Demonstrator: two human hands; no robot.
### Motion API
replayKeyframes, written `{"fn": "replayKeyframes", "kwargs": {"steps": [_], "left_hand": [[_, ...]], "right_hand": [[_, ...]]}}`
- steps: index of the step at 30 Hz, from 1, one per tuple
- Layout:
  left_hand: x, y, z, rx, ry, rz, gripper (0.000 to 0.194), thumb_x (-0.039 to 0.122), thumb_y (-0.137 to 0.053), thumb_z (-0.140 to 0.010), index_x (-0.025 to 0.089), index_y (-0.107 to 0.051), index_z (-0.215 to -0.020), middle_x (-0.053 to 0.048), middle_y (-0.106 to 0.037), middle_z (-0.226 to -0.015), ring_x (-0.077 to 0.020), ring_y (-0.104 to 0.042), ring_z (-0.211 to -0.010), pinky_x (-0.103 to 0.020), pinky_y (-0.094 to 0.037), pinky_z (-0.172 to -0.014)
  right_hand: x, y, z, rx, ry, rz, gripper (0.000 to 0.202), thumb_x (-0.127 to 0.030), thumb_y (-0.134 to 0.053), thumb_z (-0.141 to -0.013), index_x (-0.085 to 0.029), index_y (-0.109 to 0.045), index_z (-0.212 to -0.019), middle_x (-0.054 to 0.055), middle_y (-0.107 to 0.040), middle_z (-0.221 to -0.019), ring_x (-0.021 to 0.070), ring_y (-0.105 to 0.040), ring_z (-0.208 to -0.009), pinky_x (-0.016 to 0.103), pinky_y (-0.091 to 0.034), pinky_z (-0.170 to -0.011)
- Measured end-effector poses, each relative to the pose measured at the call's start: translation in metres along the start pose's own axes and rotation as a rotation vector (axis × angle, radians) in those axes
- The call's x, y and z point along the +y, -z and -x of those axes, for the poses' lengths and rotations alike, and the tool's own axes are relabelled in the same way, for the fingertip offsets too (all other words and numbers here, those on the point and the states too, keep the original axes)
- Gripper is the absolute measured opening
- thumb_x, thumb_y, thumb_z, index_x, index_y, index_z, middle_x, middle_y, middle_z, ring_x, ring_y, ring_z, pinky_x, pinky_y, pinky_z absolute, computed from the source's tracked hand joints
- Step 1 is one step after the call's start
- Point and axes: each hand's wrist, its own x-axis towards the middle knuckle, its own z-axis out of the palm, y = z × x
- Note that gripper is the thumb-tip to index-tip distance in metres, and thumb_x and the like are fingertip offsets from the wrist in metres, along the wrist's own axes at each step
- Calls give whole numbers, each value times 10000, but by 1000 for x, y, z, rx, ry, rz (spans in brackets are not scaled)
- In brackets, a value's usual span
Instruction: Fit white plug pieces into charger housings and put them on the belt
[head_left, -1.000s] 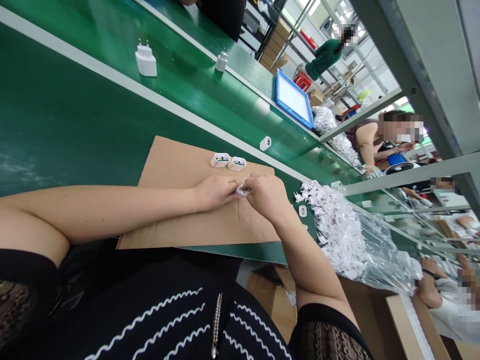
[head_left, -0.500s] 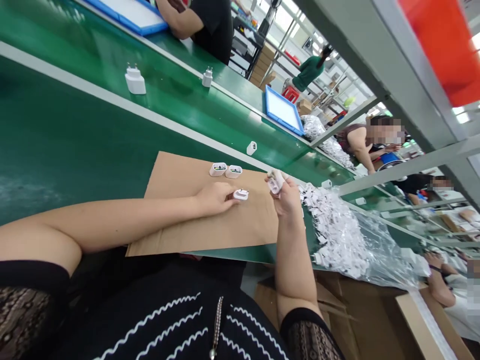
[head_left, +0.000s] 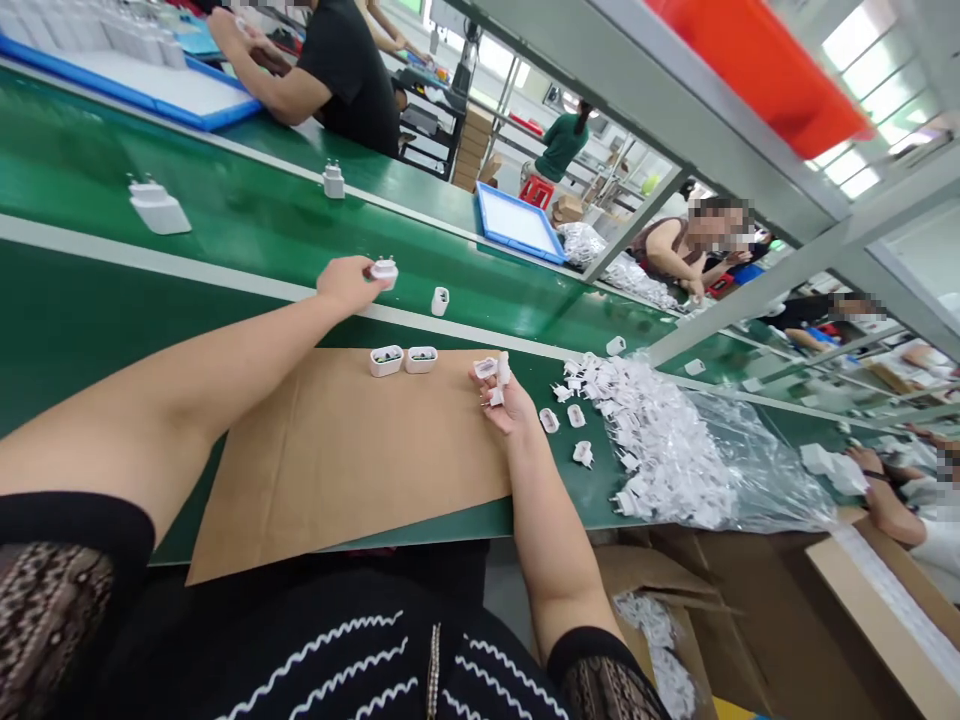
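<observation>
My left hand (head_left: 343, 283) is stretched out over the green conveyor belt (head_left: 247, 230), pinching a small white charger plug (head_left: 384, 270) with two pins up. Close to the brown cardboard sheet (head_left: 337, 450), at its right edge, my right hand (head_left: 504, 398) grips several small white plug parts (head_left: 491, 370). Two open white charger shells (head_left: 403, 359) lie side by side on the cardboard near its far edge. Another white charger piece (head_left: 440, 300) stands on the belt just beyond them.
A heap of white plug parts on clear plastic (head_left: 660, 450) lies to the right. Two chargers (head_left: 157, 207) (head_left: 333, 181) stand on the belt. A blue tray (head_left: 517, 222) sits farther along. Other people work at the line beyond. Cardboard boxes (head_left: 652, 600) stand below the table edge.
My left hand lifted the assembled plug off the cardboard and reached forward over the belt. My right hand stayed near the cardboard's right edge with its parts. The view tilted up.
</observation>
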Motion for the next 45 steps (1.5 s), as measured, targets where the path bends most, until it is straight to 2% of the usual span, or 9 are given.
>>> {"fn": "replayKeyframes", "kwargs": {"steps": [5,9,13,16,20,27,33,38,45], "left_hand": [[-19,-9,-19,17,94,-44,647,584,-623,-835,149,-651,-1312,-167,-642,-1282,-387,-543,-1228,-446,-432,-898],[-9,-13,-12,293,-293,-71,718,533,-572,-911,108,-476,-1481,-141,-512,-1454,-368,-371,-1376,-478,-320,-1094],[15,-23,-22,-75,-662,-297,721,286,-620,-833,177,-453,-1526,-114,-388,-1625,-353,-330,-1430,-463,-283,-1162],[30,-28,-35,-369,-621,-420,734,227,-630,-778,234,-509,-1501,-92,-428,-1611,-326,-393,-1419,-378,-367,-1106],[44,-16,-37,-370,-496,-448,511,337,-634,-823,220,-674,-1319,-129,-578,-1421,-307,-605,-1206,-316,-471,-919],[66,23,68,-164,-616,-57,426,478,-668,-822,194,-721,-1135,-68,-710,-1090,-256,-653,-996,-301,-466,-805],[56,-4,177,-386,-667,117,179,355,-614,-869,191,-686,-871,-52,-691,-875,-203,-625,-796,-294,-417,-659],[35,-50,188,-303,-564,320,293,370,-649,-873,186,-659,-1101,-77,-685,-989,-218,-623,-844,-317,-455,-701],[30,-56,186,-353,-474,510,304,482,-668,-888,179,-654,-911,-45,-636,-833,-200,-593,-740,-307,-426,-632]], "right_hand": [[1,4,1,5,136,90,354,-378,-849,-703,-224,-561,-840,-54,-578,-710,47,-478,-525,106,-211,-339],[-1,6,-1,-55,171,93,339,-234,-815,-624,-225,-600,-886,-38,-634,-806,40,-453,-559,113,-208,-373],[1,7,0,-135,249,208,376,-241,-793,-590,-234,-683,-950,-6,-677,-933,64,-526,-659,137,-240,-411],[5,8,2,-143,307,312,443,-262,-792,-559,-234,-727,-996,1,-681,-951,81,-555,-695,158,-252,-435],[9,10,5,-10,439,520,534,-308,-781,-608,-218,-733,-1133,-1,-686,-890,87,-535,-642,192,-308,-471],[12,21,2,105,578,1099,328,-251,-705,-720,-242,-774,-1041,33,-745,-1021,153,-631,-790,288,-508,-708],[6,13,13,34,500,762,402,-387,-787,-664,-176,-765,-1006,48,-729,-867,127,-568,-652,255,-428,-574],[11,5,35,-73,604,866,364,-375,-724,-760,-216,-758,-1085,35,-726,-961,86,-416,-568,251,-368,-522],[23,0,48,-310,1035,1301,302,-132,-546,-895,-220,-707,-1135,37,-702,-978,130,-510,-672,276,-432,-617]]}}
